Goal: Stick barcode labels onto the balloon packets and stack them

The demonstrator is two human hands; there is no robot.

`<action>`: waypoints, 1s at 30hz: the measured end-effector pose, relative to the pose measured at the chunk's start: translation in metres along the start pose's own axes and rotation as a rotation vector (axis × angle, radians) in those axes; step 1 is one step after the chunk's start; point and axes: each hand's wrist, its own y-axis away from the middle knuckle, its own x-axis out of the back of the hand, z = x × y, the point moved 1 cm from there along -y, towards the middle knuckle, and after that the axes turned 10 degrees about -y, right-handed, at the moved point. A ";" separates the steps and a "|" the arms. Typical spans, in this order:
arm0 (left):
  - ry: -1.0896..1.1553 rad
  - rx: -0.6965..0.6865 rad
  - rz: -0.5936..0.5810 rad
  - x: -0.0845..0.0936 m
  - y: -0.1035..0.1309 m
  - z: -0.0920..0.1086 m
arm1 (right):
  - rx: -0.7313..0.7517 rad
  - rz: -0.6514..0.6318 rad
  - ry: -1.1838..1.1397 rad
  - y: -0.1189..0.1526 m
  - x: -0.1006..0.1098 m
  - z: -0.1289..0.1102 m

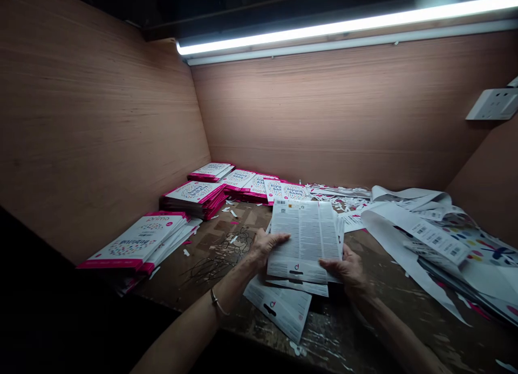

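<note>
Between my two hands is a small stack of white printed cards point(305, 236), with fine text, a barcode and a hang slot on the top one. My left hand point(267, 245) grips the stack's left edge, thumb lying over the face. On the right edge, my right hand point(348, 267) closes around the lower corner with its thumb on top. The fingers under the stack are hidden. Below it, more loose cards point(279, 308) of the same kind lie fanned on the worn brown table point(214, 277).
Piles of pink-and-white packets point(137, 239) line the left side, and further piles point(194, 193) stand toward the back. White paper strips and barcode label sheets point(437, 239) heap up on the right. Paper scraps point(343, 201) litter the back. Wooden panels point(324, 115) enclose the table under a tube light point(348, 27).
</note>
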 end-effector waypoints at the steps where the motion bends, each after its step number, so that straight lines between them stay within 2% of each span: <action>1: 0.051 -0.023 -0.035 0.000 0.003 0.005 | 0.046 -0.012 -0.021 0.004 -0.002 -0.004; 3: 0.134 -0.084 -0.077 0.000 0.012 0.015 | 0.136 -0.035 -0.019 0.010 -0.004 -0.016; 5: 0.225 -0.211 -0.059 0.000 0.025 0.025 | 0.230 -0.058 0.015 0.016 -0.005 -0.032; 7: 0.315 -0.359 0.026 0.002 0.040 0.031 | 0.317 -0.085 0.034 0.023 -0.006 -0.047; 9: 0.377 -0.446 0.147 0.005 0.055 0.031 | 0.376 -0.109 0.054 0.029 -0.009 -0.057; 11: 0.416 -0.461 0.240 0.009 0.067 0.025 | 0.380 -0.121 0.094 0.035 -0.014 -0.061; 13: 0.424 -0.447 0.285 0.014 0.077 0.016 | 0.358 -0.122 0.118 0.038 -0.020 -0.057; 15: 0.383 -0.396 0.301 0.019 0.085 0.006 | 0.326 -0.112 0.121 0.040 -0.024 -0.049; 18: 0.263 -0.328 0.265 0.026 0.094 -0.006 | 0.322 -0.107 0.126 0.041 -0.028 -0.034; 20: 0.205 -0.336 0.264 0.028 0.098 -0.013 | 0.331 -0.117 0.105 0.041 -0.028 -0.025; 23: 0.124 -0.331 0.358 0.031 0.099 -0.023 | 0.285 -0.125 0.050 0.039 -0.026 -0.014; 26: -0.072 -0.333 0.426 0.035 0.097 -0.025 | 0.272 -0.153 0.044 0.035 -0.024 -0.011; 28: -0.173 -0.360 0.408 0.039 0.095 -0.023 | 0.302 -0.174 0.059 0.033 -0.024 -0.011; 30: -0.147 -0.352 0.315 0.042 0.094 -0.022 | 0.309 -0.185 0.057 0.031 -0.023 -0.011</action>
